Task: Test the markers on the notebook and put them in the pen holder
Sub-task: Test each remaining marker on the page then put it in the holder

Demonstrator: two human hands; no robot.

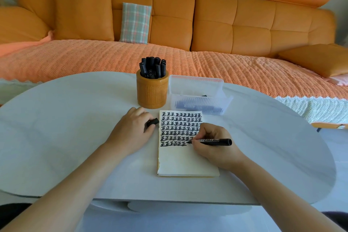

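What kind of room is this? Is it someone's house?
Most likely a living room in a home: a long orange sofa with a plaid cushion stands behind a white table holding a notebook and pen holder.

We see a smooth, matt pale bench [75, 137], a matt paper notebook [185, 160], a ribbed clear plastic box [197, 98], a woven-textured orange pen holder [152, 93], glossy black plastic markers [153, 67] and a smooth leather-like sofa [226, 24] with a knobbly cloth throw [94, 58].
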